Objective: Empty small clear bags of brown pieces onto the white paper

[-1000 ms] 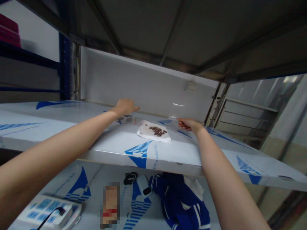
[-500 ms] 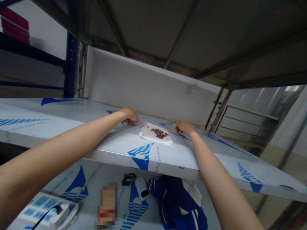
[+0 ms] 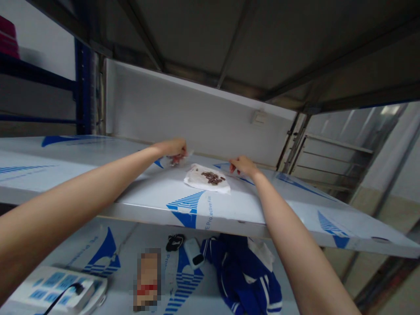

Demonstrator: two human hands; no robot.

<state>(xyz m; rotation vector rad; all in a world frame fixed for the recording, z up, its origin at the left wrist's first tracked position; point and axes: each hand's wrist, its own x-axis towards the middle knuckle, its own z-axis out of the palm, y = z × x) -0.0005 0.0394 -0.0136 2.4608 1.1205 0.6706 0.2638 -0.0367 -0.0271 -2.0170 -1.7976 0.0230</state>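
The person's left hand (image 3: 173, 148) was pinching a scrap of clear plastic (image 3: 177, 160) with a little red showing in it. The right hand (image 3: 243, 165) was curled, and nobody could have told whether it held anything. Dark brown pieces (image 3: 212, 177) lay heaped on a white tissue (image 3: 197, 180) on the shelf (image 3: 229, 211), between the hands, neither touching them.

clear plastic film (image 3: 177, 160) | crumpled | white tissue (image 3: 206, 180) | dark brown pieces (image 3: 212, 177) atop
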